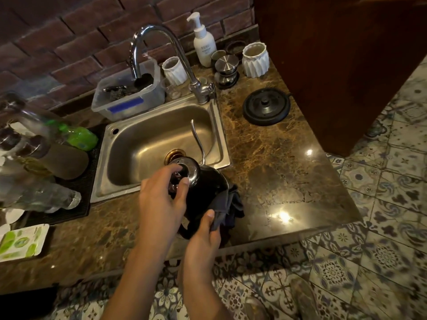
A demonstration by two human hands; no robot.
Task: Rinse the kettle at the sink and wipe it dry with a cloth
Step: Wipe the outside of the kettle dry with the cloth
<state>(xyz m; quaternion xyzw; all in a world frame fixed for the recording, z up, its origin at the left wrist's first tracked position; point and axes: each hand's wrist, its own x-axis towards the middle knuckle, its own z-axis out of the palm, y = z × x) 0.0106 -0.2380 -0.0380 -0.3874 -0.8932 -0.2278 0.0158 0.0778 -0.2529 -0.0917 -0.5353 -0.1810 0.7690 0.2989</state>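
Low in the middle of the frame, we see the left hand (161,204) curled over the top of the black gooseneck kettle (205,188), thumb and fingertips closed around its shiny steel lid (188,168). Just right of it, the right hand (203,236) pinches a dark grey cloth (227,210) against the kettle's side, the cloth bunched between thumb and fingers. The kettle sits tilted at the near edge of the steel sink (159,139), its thin spout (197,138) rising over the basin at centre frame. Above the sink, the chrome faucet (161,49) arches toward a clear plastic tub (129,98). To the right, on the brown marble counter (277,172), lies the kettle's round black base (266,106). A white pump bottle (203,42) stands at the upper centre against the brick wall (57,38).
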